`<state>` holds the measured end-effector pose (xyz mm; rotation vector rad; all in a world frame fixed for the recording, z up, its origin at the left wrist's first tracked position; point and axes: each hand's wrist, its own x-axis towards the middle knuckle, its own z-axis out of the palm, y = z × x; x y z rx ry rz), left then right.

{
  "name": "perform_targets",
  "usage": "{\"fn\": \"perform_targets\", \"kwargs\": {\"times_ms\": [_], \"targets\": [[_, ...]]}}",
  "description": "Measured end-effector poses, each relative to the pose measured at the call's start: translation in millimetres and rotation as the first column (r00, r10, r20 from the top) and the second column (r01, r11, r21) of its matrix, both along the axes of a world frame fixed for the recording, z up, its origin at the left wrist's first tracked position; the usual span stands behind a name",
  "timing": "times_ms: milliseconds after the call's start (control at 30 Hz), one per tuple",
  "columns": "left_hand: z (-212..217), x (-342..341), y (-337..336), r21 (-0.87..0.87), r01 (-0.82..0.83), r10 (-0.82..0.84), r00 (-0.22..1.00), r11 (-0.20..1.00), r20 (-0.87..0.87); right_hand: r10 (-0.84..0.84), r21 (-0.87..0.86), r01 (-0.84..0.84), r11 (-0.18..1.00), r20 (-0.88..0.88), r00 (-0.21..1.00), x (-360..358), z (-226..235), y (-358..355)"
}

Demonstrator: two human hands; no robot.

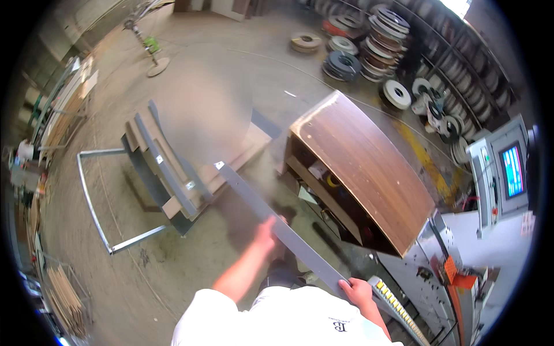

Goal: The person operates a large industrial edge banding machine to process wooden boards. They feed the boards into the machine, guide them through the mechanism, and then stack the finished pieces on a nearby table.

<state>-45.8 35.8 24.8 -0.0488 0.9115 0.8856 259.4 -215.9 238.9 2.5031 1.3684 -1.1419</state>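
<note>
A long, narrow grey board (306, 251) slants across the front of the body, its long axis running from the right hand (359, 290) forward and leftward, past the left hand (269, 233). Its far end, marked by a small white label (219, 165), points ahead and to the left, well beyond the left hand. The left hand is closed around the board partway along; the right hand pinches its near end, thumb on the upper face. Ahead of the left hand and to its left lie more grey strips (164, 164); ahead of the right hand stands a brown wooden cabinet (363, 155).
</note>
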Motion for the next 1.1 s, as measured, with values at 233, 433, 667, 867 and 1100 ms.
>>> {"fn": "perform_targets", "kwargs": {"times_ms": [233,433,667,867,1100], "targets": [[-44,-13,39,0.076,-0.093,0.105,0.981,0.993,-0.162,-0.064,0.174,0.041,0.984,0.123,0.99,28,15,-130],[126,107,-101,0.206,0.382,-0.395,0.918,0.901,0.024,-0.396,0.078,0.393,0.916,0.017,0.918,59,23,-207],[135,239,-247,0.425,0.805,-0.813,0.537,0.414,-0.224,-0.392,0.223,0.404,0.887,-0.098,0.915,124,10,-251],[162,401,-272,0.429,0.597,-0.631,0.772,0.678,-0.077,-0.562,0.08,0.579,0.811,-0.168,0.81,192,-26,-429],[109,545,-288,0.426,0.775,-0.708,0.616,0.466,-0.346,-0.771,-0.229,0.738,0.635,-0.12,0.625,195,-72,-657]]}}
